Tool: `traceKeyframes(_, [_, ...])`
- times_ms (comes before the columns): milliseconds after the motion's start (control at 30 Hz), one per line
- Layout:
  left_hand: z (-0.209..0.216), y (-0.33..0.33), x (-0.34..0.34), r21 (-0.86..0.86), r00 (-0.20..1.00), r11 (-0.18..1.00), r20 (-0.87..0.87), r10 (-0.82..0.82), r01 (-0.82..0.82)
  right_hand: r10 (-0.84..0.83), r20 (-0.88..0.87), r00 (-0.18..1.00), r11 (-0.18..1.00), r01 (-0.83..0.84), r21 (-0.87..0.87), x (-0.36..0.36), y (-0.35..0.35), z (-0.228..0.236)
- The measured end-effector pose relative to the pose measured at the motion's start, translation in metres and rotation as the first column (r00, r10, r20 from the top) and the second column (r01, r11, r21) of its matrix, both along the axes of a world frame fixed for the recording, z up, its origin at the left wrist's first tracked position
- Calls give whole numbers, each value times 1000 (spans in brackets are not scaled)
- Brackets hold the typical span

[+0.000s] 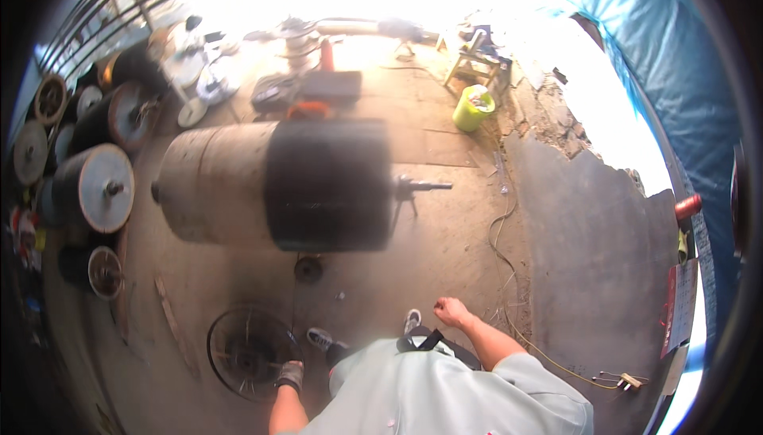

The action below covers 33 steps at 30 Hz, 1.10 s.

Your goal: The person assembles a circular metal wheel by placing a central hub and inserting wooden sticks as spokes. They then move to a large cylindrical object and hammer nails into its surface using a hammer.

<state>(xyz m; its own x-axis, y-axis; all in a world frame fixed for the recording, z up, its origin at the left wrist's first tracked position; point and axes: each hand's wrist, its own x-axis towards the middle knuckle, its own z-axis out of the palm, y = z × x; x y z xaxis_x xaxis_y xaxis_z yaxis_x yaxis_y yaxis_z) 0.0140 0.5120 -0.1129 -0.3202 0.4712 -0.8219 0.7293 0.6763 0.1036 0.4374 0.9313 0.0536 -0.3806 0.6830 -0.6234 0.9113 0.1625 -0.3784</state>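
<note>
A large roller (pixel 330 185) lies across the middle of the view, half black rubber and half bare tan, with a metal shaft (pixel 429 186) sticking out of its right end. Neither of my hands touches it. My left hand (pixel 291 374), in what looks like a grey glove, hangs low by the rim of a black spoked ring (pixel 253 353); its fingers are too blurred to read, and whether it touches the ring I cannot tell. Out to the right, my bare right hand (pixel 451 312) is curled closed in the air, with nothing showing in it.
Several rollers (pixel 106 189) are stacked along the left side. A yellow-green bucket (pixel 469 111) stands by a wooden stool (pixel 473 58). A grey sheet (pixel 604 236) covers the right side, with a cable (pixel 509 264) along its edge and a plug (pixel 630 381) near me.
</note>
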Motion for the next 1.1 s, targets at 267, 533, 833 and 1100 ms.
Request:
traceKeyframes(267, [50, 231, 128, 142, 961, 970, 167, -219, 196, -371, 180, 911, 905, 398, -149, 189, 83, -7])
traceKeyframes(533, [79, 458, 180, 154, 958, 983, 283, 56, -103, -649, -46, 759, 758, 641, -121, 247, 240, -45])
traceKeyframes(833, [6, 751, 234, 190, 873, 891, 197, -446, 412, -757, 8, 653, 653, 757, -6, 332, 337, -40])
traceKeyframes(1100, [28, 1002, 274, 381, 876, 860, 203, -437, 341, -890, 269, 369, 320, 924, -207, 402, 421, -24])
